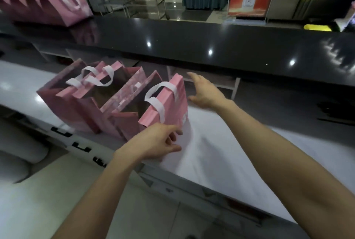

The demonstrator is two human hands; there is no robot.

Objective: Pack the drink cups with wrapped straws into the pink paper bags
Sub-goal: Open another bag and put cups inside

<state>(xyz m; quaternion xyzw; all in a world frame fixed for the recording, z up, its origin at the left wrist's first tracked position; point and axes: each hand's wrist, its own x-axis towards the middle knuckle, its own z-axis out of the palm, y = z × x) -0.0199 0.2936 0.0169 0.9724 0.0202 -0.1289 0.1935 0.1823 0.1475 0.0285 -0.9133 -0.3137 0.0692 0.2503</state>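
Pink bags [115,100] bunched on white counter [221,142]; left hand [159,140] curled at nearest bag's base, right hand [205,92] spread, empty: steady base, widen mouth before loading cups.

Pink paper bags [107,100] stand in a row on the white worktop [221,142].

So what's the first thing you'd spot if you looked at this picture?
A row of pink paper bags with white handles, standing open on the white counter left of middle. The left hand touches the near corner of the nearest bag, and the right hand reaches out open just beyond it. More pink bags sit on the black countertop, far left.
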